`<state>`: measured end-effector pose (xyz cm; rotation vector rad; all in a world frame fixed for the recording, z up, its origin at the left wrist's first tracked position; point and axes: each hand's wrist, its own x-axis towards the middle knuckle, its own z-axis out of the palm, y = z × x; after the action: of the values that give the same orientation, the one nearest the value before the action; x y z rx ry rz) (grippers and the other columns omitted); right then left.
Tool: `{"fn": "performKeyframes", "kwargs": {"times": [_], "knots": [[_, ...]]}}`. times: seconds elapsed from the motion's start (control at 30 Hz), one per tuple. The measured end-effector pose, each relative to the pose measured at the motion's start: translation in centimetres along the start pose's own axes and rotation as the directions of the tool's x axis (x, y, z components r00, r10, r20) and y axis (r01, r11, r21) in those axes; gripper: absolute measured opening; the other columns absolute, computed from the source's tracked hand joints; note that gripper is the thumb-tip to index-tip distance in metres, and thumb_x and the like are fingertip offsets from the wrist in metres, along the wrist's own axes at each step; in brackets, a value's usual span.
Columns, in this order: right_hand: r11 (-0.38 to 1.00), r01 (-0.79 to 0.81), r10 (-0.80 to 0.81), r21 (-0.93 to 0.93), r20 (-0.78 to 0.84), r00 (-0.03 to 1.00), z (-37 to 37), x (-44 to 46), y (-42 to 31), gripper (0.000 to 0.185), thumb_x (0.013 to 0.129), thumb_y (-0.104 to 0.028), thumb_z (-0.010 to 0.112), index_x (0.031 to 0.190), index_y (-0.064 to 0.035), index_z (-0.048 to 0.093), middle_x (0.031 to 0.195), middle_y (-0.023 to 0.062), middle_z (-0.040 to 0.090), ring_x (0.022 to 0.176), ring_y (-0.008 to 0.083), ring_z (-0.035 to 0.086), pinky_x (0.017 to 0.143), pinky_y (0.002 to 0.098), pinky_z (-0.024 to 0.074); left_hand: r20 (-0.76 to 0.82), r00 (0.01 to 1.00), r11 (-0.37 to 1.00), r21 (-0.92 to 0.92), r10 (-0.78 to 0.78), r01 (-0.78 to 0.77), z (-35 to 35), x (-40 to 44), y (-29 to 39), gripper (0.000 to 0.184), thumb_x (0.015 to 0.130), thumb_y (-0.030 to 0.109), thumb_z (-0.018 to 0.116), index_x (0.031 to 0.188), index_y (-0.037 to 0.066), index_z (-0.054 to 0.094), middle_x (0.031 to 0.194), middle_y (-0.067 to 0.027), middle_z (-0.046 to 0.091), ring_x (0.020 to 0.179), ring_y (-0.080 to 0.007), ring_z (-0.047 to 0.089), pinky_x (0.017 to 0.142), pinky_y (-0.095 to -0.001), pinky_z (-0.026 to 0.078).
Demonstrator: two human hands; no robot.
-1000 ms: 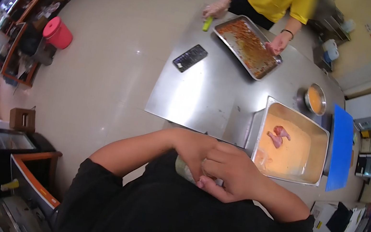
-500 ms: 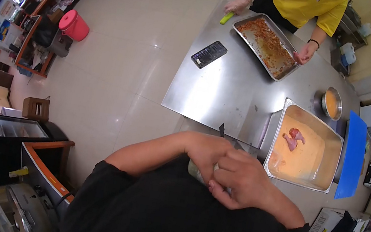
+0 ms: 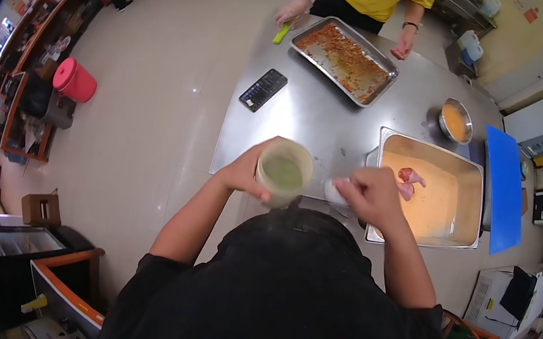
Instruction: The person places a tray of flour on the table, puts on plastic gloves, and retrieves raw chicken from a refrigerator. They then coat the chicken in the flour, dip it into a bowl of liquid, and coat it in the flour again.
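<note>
My left hand (image 3: 244,169) is wrapped round a pale round tub (image 3: 308,164), its open mouth facing up and something green inside. Pinched in my right hand (image 3: 377,197) is a white lid (image 3: 336,194), blurred and held a little to the right of the tub. Just beyond my right hand stands a deep steel pan (image 3: 481,203) with orange liquid (image 3: 432,209) in it. Raw chicken drumsticks (image 3: 412,176) lie in that liquid, partly hidden by my hand.
On the steel table (image 3: 335,126) are a phone (image 3: 264,89), a shallow tray (image 3: 384,88) with reddish bits, a bowl (image 3: 456,122) of orange liquid and a blue board (image 3: 501,192). Across it, a gloved co-worker's hand (image 3: 293,11) holds a green-handled tool (image 3: 281,33).
Both hands have moved forward from my chest and apart. The tub is now uncovered, with its lid in my right hand. The co-worker's bare hand has left the tray.
</note>
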<state>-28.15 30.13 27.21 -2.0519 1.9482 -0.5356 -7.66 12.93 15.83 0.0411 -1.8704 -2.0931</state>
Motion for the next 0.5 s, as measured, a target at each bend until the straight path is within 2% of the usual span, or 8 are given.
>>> {"fn": "performKeyframes", "kwargs": {"times": [0.07, 0.13, 0.23, 0.37, 0.43, 0.5], "knots": [[0.992, -0.126, 0.125, -0.005, -0.074, 0.989, 4.7, 1.3, 3.6, 0.038, 0.091, -0.034, 0.047, 0.074, -0.004, 0.062, 0.065, 0.013, 0.06, 0.06, 0.0318, 0.058, 0.057, 0.043, 0.0436, -0.249, 0.968, 0.995, 0.1, -0.002, 0.028, -1.2, 1.2, -3.7, 0.094, 0.049, 0.028, 0.088, 0.125, 0.005, 0.039, 0.115, -0.0071, 0.053, 0.107, -0.018, 0.053, 0.095, -0.0335, 0.04], [0.958, -0.253, 0.282, 0.136, -0.272, 0.92, 11.3, 3.7, 7.7, 0.05, 0.084, -0.039, 0.062, 0.055, 0.0005, 0.051, 0.052, 0.0175, 0.048, 0.046, 0.0318, 0.044, 0.047, 0.0409, 0.0353, -0.371, 0.927, 0.977, 0.212, 0.053, 0.029, -2.2, 2.5, -8.0, 0.093, 0.05, 0.025, 0.087, 0.124, 0.006, 0.035, 0.115, -0.0085, 0.053, 0.108, -0.0188, 0.053, 0.095, -0.0336, 0.04], [0.913, -0.392, 0.407, 0.112, -0.325, 0.854, 17.8, 5.9, 11.4, 0.046, 0.084, -0.04, 0.061, 0.061, -0.0012, 0.057, 0.06, 0.0185, 0.054, 0.055, 0.0354, 0.053, 0.054, 0.0436, 0.0409, -0.539, 0.841, 0.93, 0.334, 0.055, 0.153, -3.4, 4.0, -12.9, 0.091, 0.051, 0.021, 0.087, 0.122, 0.006, 0.033, 0.115, -0.0117, 0.052, 0.11, -0.0211, 0.052, 0.095, -0.0338, 0.041], [0.939, -0.345, 0.327, 0.005, -0.328, 0.886, 22.2, 7.5, 15.6, 0.039, 0.082, -0.038, 0.061, 0.066, -0.0022, 0.06, 0.07, 0.0172, 0.06, 0.069, 0.0358, 0.058, 0.064, 0.044, 0.045, -0.677, 0.736, 0.89, 0.323, -0.019, 0.321, -3.2, 6.1, -14.5, 0.09, 0.053, 0.02, 0.087, 0.122, 0.005, 0.031, 0.116, -0.0155, 0.05, 0.111, -0.0251, 0.051, 0.094, -0.0345, 0.042], [0.94, -0.329, 0.296, -0.095, -0.258, 0.92, 23.1, 7.6, 16.7, 0.035, 0.082, -0.035, 0.061, 0.07, -0.0021, 0.06, 0.076, 0.0166, 0.061, 0.076, 0.0345, 0.058, 0.069, 0.0436, 0.0453, -0.678, 0.733, 0.89, 0.37, 0.06, 0.269, -3.6, 7.3, -15.4, 0.092, 0.052, 0.019, 0.087, 0.123, 0.005, 0.03, 0.117, -0.0157, 0.049, 0.111, -0.0265, 0.051, 0.094, -0.0349, 0.042], [0.925, -0.348, 0.299, -0.153, -0.27, 0.915, 23.2, 7.4, 17.2, 0.031, 0.08, -0.032, 0.063, 0.074, -0.0016, 0.06, 0.081, 0.0168, 0.061, 0.083, 0.0337, 0.058, 0.073, 0.0431, 0.0449, -0.648, 0.754, 0.892, 0.398, 0.108, 0.215, -3.7, 8.3, -16.6, 0.094, 0.052, 0.02, 0.088, 0.124, 0.005, 0.029, 0.122, -0.016, 0.046, 0.114, -0.0271, 0.049, 0.095, -0.0357, 0.041]]}}
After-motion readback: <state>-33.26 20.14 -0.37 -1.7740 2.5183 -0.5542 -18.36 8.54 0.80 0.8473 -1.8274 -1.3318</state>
